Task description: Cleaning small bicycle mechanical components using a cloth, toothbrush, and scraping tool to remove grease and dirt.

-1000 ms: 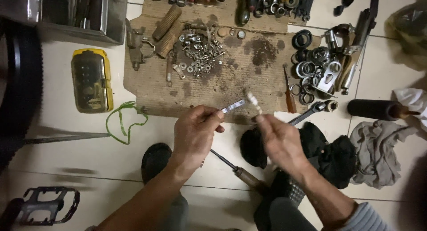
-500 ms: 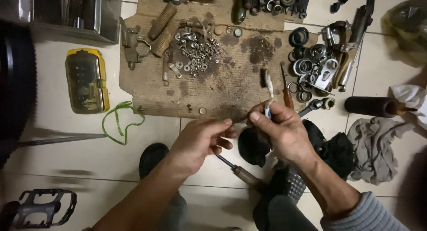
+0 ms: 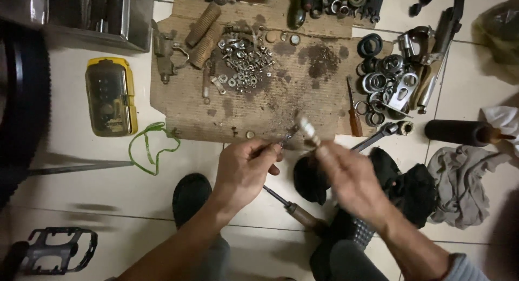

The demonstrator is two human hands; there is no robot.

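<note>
A screwdriver (image 3: pixel 294 208) lies nearest on the tiles. Above it the left hand (image 3: pixel 244 167) pinches a thin metal rod (image 3: pixel 288 135), while the blurred right hand (image 3: pixel 348 173) grips a small pale part (image 3: pixel 308 127), now just apart from the rod. Beyond, the cardboard (image 3: pixel 270 105) carries nuts (image 3: pixel 243 62) and rings (image 3: pixel 386 78).

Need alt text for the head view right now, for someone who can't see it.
Two bare hands meet over a tiled floor: the left hand pinches a thin metal rod, the blurred right hand a small pale part. Beyond lies stained cardboard with nuts and washers.
</note>
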